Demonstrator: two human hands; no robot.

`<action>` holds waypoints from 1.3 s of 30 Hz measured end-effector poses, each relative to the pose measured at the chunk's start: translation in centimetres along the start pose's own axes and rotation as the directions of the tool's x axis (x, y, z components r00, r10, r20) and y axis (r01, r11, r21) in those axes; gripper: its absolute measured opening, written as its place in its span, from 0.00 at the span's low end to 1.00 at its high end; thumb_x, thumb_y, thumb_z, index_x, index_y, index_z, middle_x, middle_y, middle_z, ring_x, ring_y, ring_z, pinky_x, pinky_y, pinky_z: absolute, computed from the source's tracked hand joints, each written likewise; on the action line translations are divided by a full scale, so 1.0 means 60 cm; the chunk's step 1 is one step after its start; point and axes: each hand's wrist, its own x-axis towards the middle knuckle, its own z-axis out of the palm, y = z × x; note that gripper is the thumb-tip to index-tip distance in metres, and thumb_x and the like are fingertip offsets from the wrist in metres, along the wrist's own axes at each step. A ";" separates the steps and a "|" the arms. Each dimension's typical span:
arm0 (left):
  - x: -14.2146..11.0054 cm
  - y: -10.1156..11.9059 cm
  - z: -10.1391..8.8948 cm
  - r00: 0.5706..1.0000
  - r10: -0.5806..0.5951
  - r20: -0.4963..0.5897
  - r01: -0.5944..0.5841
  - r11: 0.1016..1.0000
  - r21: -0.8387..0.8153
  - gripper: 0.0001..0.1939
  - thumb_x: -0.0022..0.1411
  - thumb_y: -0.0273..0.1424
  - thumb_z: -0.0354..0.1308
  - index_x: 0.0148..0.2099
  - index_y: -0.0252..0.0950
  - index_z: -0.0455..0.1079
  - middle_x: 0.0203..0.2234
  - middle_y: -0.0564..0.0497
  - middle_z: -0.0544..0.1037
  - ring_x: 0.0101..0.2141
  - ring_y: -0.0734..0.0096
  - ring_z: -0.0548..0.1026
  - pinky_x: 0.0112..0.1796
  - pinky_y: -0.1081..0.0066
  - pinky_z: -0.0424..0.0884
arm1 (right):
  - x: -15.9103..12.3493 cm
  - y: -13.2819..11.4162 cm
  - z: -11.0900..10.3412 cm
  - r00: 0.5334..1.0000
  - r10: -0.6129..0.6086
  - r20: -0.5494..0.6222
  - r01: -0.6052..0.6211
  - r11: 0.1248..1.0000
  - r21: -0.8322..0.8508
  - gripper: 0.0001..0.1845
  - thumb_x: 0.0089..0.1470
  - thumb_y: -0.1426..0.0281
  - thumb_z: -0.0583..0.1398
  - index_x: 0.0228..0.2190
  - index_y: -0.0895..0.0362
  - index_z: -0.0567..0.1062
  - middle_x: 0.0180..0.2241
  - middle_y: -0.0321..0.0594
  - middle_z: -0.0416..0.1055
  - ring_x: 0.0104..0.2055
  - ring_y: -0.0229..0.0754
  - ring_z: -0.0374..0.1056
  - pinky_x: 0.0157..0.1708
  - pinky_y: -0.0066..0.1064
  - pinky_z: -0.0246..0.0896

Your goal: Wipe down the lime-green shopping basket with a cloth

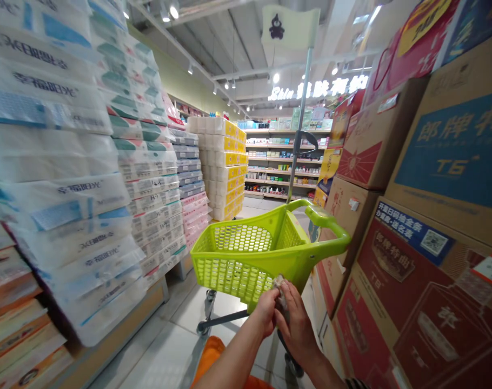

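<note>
Supermarket aisle, tiled floor (160, 348), track lights overhead. Upper left to mid left of frame: tall stacks of wrapped tissue packs (59, 162). Right of frame: printed cardboard cartons (444, 151) and a red carton (408, 286), stacked high. Far end, centre: wall shelving (282, 162) stocked with small goods. Lower centre: a lime-green plastic shopping cart (230, 278) with a mesh basket, its tall pole (300, 124) rising to a pale flag (290, 29). Both hands are low in frame, just behind the cart's near edge. The left hand (266, 310) pinches the upper side of a small crumpled item (281, 294) between fingers and thumb; the right hand (297, 329) is closed around its other side. The item's material and identity cannot be determined, as the hands cover much of it. Its long axis appears roughly vertical in frame, upper end pointing toward the basket, though the exact tilt is unclear. Assessment: a two-handed fingertip hold suits an item this small and soft, keeping it steady with little squeezing. An orange item (213, 354) lies at the bottom edge.
</note>
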 end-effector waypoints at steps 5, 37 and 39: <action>-0.009 0.014 -0.001 0.986 -0.166 0.016 0.161 0.972 0.169 0.10 0.54 0.37 0.51 0.28 0.35 0.66 0.15 0.56 0.70 0.18 0.76 0.67 0.21 0.76 0.59 | -0.003 0.016 0.004 0.985 -0.172 -0.014 0.169 0.978 -0.124 0.30 0.52 0.74 0.53 0.57 0.52 0.54 0.53 0.46 0.63 0.56 0.51 0.58 0.47 0.48 0.64; -0.016 0.061 -0.208 0.787 0.602 -0.135 0.140 0.039 0.989 0.23 0.53 0.25 0.49 0.53 0.31 0.61 0.51 0.43 0.67 0.52 0.64 0.63 0.52 0.69 0.57 | 0.061 0.051 0.074 0.872 -0.440 0.216 0.441 0.896 0.046 0.20 0.55 0.78 0.48 0.44 0.53 0.72 0.47 0.40 0.69 0.55 0.42 0.59 0.51 0.39 0.63; -0.024 0.069 -0.224 0.758 0.637 -0.140 0.188 -0.007 0.982 0.24 0.53 0.26 0.49 0.54 0.30 0.59 0.53 0.41 0.66 0.53 0.63 0.62 0.52 0.68 0.56 | 0.092 0.015 0.112 0.884 -0.434 0.172 0.434 0.900 0.042 0.20 0.55 0.78 0.48 0.46 0.55 0.71 0.51 0.41 0.65 0.59 0.44 0.53 0.55 0.43 0.57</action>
